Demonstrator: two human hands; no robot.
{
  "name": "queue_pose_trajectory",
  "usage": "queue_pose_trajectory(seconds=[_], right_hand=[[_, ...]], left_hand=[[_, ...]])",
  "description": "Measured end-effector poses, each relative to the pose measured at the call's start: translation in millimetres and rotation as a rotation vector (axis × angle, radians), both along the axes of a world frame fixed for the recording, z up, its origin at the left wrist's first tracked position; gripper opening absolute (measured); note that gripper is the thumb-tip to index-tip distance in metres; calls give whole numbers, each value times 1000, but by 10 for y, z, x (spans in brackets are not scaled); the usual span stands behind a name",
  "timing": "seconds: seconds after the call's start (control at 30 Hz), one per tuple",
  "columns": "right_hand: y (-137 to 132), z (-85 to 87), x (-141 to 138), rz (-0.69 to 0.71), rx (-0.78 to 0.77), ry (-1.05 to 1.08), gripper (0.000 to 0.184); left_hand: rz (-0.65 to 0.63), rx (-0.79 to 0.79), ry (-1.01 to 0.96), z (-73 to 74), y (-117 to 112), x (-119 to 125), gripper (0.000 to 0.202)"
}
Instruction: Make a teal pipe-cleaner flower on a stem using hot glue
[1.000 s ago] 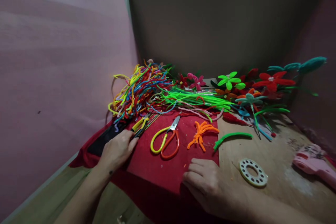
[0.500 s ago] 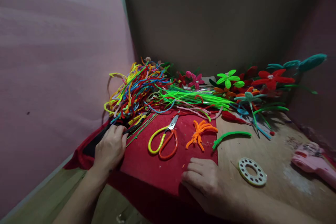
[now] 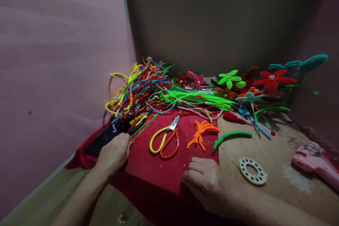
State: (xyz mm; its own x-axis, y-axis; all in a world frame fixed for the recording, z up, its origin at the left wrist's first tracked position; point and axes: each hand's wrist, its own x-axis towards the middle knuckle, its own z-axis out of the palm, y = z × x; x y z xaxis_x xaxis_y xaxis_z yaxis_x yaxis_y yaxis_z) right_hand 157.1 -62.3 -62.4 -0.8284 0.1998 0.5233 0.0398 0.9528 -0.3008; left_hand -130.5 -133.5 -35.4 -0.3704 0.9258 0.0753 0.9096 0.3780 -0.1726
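Note:
My left hand (image 3: 114,152) is closed at the left edge of the red cloth (image 3: 148,169). Thin green stems (image 3: 145,126) run up to its fingers, and what it grips is hidden. Just beyond it lie pliers (image 3: 139,124) with yellow and black handles. My right hand (image 3: 202,180) rests curled on the cloth's front edge, its fingertips out of sight. Between the hands are scissors (image 3: 173,132) with one yellow and one red handle. Past my right hand sit an orange bundle of short pipe cleaners (image 3: 201,135) and a bent green pipe cleaner (image 3: 233,135).
A heap of multicoloured pipe cleaners (image 3: 137,88) and a green bunch (image 3: 196,98) lie at the back. Pipe-cleaner flowers (image 3: 272,78) stand back right. A white ring-shaped spool (image 3: 253,171) and a pink glue gun (image 3: 311,159) are on the right. A black tray (image 3: 103,141) lies left.
My left hand has shifted slightly right and towards me, uncovering more of the black tray and pliers. The right hand stays nearly in place.

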Motion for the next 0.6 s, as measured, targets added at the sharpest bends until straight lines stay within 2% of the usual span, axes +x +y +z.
queue_pose_trajectory(seconds=[0.17,0.4,0.6], right_hand=[[1,-19,-7,-2,0,14,12],[1,7,-3,-8,6,22,13],[4,-9,-1,-21,0,24,14]], left_hand=[[7,-27,54,36,-2,13,27],[4,-23,53,183,-120,44,23],[-42,140,-67,266,-307,-91,27]])
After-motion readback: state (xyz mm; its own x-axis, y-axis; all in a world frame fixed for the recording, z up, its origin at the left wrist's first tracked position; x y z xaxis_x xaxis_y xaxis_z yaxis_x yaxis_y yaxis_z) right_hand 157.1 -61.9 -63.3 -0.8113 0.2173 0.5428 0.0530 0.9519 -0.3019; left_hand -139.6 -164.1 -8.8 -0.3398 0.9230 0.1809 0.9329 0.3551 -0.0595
